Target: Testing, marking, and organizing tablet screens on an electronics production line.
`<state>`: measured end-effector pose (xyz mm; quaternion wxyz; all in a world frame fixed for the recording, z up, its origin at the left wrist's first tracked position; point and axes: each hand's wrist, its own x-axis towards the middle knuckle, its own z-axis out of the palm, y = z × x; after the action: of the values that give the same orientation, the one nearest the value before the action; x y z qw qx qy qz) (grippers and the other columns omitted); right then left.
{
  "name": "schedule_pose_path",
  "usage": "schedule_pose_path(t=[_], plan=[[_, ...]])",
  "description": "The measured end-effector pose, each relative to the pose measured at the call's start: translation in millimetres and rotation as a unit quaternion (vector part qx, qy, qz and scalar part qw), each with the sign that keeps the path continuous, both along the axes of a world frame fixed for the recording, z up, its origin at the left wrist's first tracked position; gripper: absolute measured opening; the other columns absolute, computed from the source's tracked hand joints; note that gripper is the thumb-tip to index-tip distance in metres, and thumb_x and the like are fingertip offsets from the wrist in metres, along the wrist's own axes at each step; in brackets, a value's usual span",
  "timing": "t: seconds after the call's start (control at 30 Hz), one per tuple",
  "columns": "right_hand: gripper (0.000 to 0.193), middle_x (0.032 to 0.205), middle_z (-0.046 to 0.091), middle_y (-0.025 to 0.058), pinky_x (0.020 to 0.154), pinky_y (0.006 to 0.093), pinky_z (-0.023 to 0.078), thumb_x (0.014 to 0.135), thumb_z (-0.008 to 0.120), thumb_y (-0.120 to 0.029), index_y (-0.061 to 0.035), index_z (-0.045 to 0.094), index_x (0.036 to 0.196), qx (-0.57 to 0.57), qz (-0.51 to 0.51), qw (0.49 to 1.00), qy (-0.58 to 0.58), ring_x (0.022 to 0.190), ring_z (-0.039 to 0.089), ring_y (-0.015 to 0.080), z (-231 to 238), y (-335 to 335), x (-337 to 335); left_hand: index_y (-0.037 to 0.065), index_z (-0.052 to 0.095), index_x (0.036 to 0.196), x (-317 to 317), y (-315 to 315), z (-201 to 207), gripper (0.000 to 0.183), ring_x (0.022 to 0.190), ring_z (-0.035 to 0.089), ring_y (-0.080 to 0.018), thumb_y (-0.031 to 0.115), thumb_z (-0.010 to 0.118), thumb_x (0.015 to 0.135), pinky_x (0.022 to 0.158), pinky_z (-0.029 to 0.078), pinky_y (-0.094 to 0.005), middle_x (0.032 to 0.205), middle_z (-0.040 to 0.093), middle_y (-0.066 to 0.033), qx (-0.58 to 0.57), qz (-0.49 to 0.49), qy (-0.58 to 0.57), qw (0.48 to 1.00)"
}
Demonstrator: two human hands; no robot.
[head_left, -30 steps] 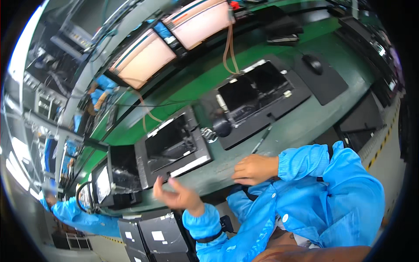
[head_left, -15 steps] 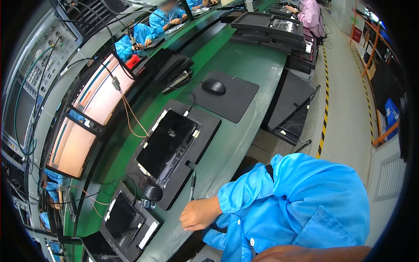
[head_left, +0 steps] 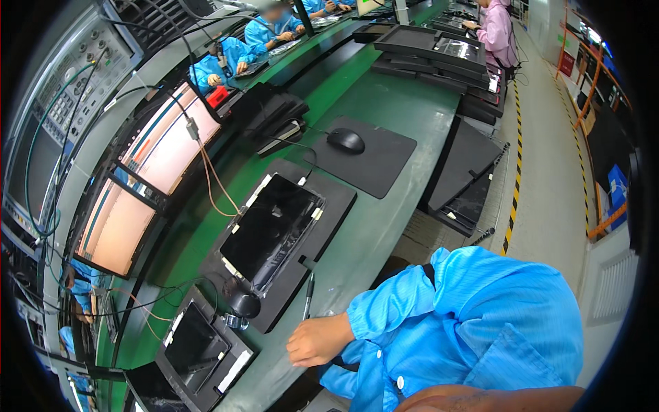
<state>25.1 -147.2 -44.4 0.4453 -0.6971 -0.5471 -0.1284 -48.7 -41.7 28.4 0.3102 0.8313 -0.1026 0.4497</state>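
My right hand, in a blue sleeve, rests loosely closed at the near edge of the green workbench. A dark pen lies just beyond it, its near end meeting the hand; whether the fingers hold it is hidden. My left hand is not in view. Beyond the pen, a bare display panel with a black screen lies in a black tray, tabs along its edges. A dark rounded device sits at the tray's near corner. A smaller dark screen lies in another tray to the left.
A mouse sits on a black mat. Stacked trays stand at the far end. Two lit monitors line the left, with cables hanging to the bench. Co-workers in blue and one in pink sit farther off.
The whole view has shifted slightly, so the bench and its contents appear a little lower and to the right. My right hand stays in the same place beside the pen.
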Motion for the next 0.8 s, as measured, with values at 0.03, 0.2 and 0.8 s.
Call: schedule_pose_path(t=[0.03,0.2,0.8], plan=[[0.023,0.077,0.057,0.0089,0.066,0.0445,0.049,0.095,0.065,-0.020,-0.0058,0.060,0.078,0.008,0.003,1.000,-0.006,0.077,0.062,0.0299,0.3,-0.1,-0.1,-0.003,0.060,0.119,-0.7,3.5,1.2,0.024,0.095,0.064,-0.0317,0.004,0.059,0.095,0.085,0.054,-0.0406,0.107,0.063,-0.0181,-0.002,0.001,-0.003,1.000],[0.021,0.077,0.053,0.0089,0.066,0.0433,0.050,0.095,0.065,-0.018,-0.0060,0.057,0.080,-0.007,0.002,1.000,0.001,0.076,0.060,0.0293,-0.2,1.0,0.0,-0.003,0.061,0.119,-4.6,12.4,0.3,0.025,0.094,0.065,-0.0315,0.003,0.060,0.094,0.084,0.054,-0.0403,0.106,0.064,-0.0180,-0.009,0.013,0.003,1.000],[0.021,0.076,0.050,0.0081,0.065,0.0425,0.050,0.095,0.065,-0.019,-0.0069,0.056,0.080,-0.018,-0.004,1.000,-0.014,0.074,0.058,0.0279,3.6,0.2,0.7,-0.001,0.063,0.118,-10.8,29.5,2.3,0.028,0.089,0.066,-0.0311,-0.001,0.065,0.090,0.079,0.056,-0.0394,0.101,0.067,-0.0176,-0.014,0.025,0.000,1.000]])
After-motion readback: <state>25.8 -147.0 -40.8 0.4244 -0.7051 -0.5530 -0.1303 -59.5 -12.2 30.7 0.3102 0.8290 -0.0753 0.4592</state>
